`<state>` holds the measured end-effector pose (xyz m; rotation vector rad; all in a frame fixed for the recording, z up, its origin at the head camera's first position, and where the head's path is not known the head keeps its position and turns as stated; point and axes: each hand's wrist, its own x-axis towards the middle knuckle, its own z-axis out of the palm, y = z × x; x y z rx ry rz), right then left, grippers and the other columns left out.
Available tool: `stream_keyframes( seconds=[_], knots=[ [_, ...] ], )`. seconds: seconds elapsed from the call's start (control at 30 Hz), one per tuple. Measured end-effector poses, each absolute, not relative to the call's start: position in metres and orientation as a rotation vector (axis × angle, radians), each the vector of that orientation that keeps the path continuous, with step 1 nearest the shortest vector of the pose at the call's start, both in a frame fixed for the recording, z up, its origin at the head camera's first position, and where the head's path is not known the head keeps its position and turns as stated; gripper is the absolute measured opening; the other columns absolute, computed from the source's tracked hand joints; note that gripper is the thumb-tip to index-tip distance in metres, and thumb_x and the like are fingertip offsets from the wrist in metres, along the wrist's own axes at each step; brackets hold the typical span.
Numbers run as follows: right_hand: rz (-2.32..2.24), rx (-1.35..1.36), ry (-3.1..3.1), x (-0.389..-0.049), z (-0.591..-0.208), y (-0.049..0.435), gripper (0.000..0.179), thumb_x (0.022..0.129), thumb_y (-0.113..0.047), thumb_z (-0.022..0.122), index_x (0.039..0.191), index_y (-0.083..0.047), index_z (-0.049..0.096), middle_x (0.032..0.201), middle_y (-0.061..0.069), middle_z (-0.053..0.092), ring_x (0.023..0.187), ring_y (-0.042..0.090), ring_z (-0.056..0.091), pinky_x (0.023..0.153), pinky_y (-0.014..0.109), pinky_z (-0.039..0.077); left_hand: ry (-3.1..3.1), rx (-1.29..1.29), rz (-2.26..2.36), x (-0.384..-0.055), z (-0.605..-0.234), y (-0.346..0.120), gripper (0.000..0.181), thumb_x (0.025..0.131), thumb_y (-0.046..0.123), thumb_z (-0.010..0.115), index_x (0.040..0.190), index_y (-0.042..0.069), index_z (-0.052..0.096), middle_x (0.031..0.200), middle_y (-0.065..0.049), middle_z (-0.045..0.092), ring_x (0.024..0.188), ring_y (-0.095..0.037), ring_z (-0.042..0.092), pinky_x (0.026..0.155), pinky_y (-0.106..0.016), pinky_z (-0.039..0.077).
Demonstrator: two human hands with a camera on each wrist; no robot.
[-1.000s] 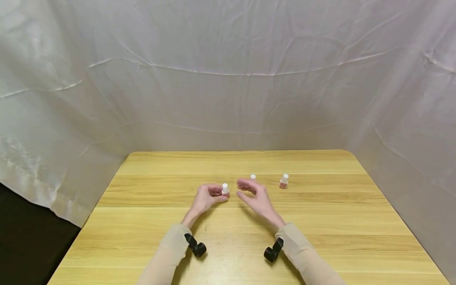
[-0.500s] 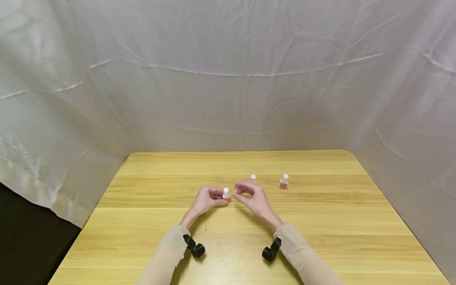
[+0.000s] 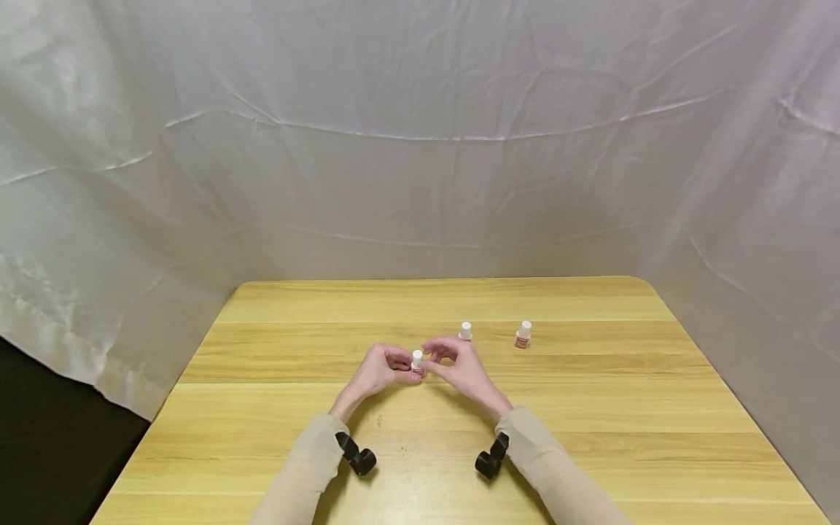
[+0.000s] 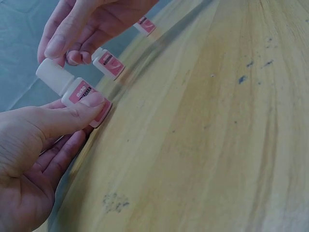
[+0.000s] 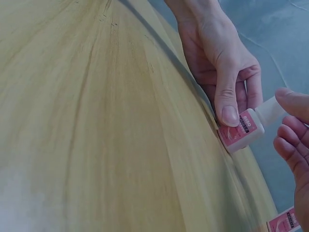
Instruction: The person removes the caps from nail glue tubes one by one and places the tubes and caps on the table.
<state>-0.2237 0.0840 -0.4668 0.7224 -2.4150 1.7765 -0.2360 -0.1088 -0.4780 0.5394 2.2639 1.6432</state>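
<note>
White-capped, the bottle (image 3: 417,364) sits below mid-frame, gripped by the left hand (image 3: 379,367); the right hand (image 3: 461,364) now arrives at its cap (image 3: 417,355) (whether pinching, I cannot tell), so both share it.

Creased pale sheeting (image 3: 420,189) hangs around a wood-grain table (image 3: 630,408).

Smooth plastic bottle (image 4: 78,93) (matt cap (image 4: 54,76))

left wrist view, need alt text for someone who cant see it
The left hand grips a small white bottle with a pink label, with the right hand close to its white cap. Two similar bottles stand beyond it on a wood-grain table.
</note>
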Motion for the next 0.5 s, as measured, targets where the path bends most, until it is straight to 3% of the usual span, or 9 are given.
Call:
stream_keyframes(
  seconds=[0.17,0.33,0.5],
  knots=[
    [1.704,0.673,-2.448,-0.235,-0.482,0.080,0.031,0.071,-0.016,0.074,0.098,-0.006,0.063,0.081,0.002,0.066,0.071,0.012,0.059,0.074,0.035,0.051,2.271,0.526,1.675,-0.236,-0.480,-0.107,0.032,0.067,0.003,0.075,0.097,0.000,0.065,0.094,-0.022,0.067,0.087,-0.036,0.064,0.079,-0.040,0.052],
    [1.688,0.679,-2.483,-0.226,-0.461,0.076,0.033,0.071,-0.012,0.074,0.098,0.000,0.061,0.081,0.015,0.064,0.073,0.026,0.059,0.073,0.047,0.049,2.287,0.510,1.692,-0.237,-0.481,-0.105,0.030,0.065,0.003,0.076,0.094,0.001,0.066,0.091,-0.021,0.067,0.085,-0.036,0.064,0.076,-0.038,0.053],
    [1.645,0.703,-2.492,-0.225,-0.457,0.074,0.029,0.071,-0.009,0.074,0.095,0.003,0.061,0.081,0.018,0.063,0.071,0.026,0.057,0.065,0.035,0.049,2.325,0.504,1.669,-0.237,-0.480,-0.105,0.028,0.065,0.006,0.077,0.091,0.003,0.067,0.089,-0.019,0.068,0.081,-0.034,0.065,0.071,-0.034,0.054]
  ],
)
